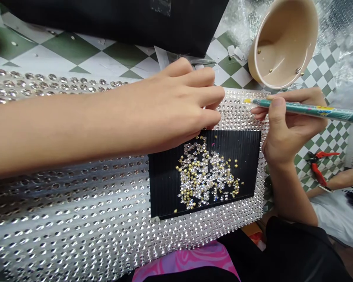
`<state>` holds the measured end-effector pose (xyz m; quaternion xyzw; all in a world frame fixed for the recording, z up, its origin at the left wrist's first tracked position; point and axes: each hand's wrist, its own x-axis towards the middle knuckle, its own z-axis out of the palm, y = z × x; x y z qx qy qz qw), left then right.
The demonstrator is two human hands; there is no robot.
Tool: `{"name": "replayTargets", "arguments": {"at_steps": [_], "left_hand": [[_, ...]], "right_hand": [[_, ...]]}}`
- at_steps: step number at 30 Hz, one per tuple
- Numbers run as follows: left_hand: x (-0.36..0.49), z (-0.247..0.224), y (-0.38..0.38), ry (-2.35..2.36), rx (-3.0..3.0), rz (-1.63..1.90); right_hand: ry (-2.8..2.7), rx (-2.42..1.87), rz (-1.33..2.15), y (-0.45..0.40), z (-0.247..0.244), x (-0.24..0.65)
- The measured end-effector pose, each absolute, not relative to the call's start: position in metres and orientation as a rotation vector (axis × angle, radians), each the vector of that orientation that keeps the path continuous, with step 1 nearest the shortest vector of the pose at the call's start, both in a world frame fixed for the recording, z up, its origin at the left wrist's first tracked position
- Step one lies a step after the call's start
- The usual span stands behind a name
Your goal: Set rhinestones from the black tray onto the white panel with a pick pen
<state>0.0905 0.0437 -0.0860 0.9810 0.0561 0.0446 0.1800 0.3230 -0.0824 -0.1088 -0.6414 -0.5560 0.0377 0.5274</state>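
Note:
A green pencil (308,109) with a yellow tip is held in my right hand (294,121), between thumb and fingers. Its tip hovers by the upper right of a sheet (106,219) covered in rows of clear rhinestones. My left hand (191,98) lies across the sheet, knuckles up and fingers curled down; its fingertips are hidden, so whatever they grip cannot be seen. Just below it, a black ridged tray (161,196) rests on the sheet. Loose rhinestones (206,176) with clear faces and gold backs are heaped in the tray.
A tilted beige cup (282,43) with a few stones inside stands at the upper right. Behind my left hand is a large black object (106,23). Red-handled pliers (319,168) lie on the checked tablecloth (126,58). Another person's arm (347,178) reaches in at right.

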Motion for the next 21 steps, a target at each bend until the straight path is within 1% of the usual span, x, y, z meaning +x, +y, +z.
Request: {"name": "replayTargets", "arguments": {"at_steps": [6, 10, 15, 18, 21], "left_hand": [[0.090, -0.087, 0.045, 0.148, 2.773, 0.144], [0.087, -0.089, 0.045, 0.129, 2.743, 0.225], [0.083, -0.096, 0.047, 0.140, 2.703, 0.239], [0.081, -0.098, 0.048, 0.086, 2.731, 0.317], [0.080, -0.097, 0.048, 0.038, 2.759, 0.364]], "right_hand": [[-1.348, -1.540, 0.113, -0.081, -0.108, 0.323], [-1.359, -1.454, 0.050, -0.078, -0.109, 0.321], [-1.334, -1.381, 0.062, -0.084, -0.102, 0.313], [-1.429, -1.347, 0.145, -0.095, -0.095, 0.308], [-1.615, -1.254, 0.323, -0.106, -0.091, 0.304]]}}
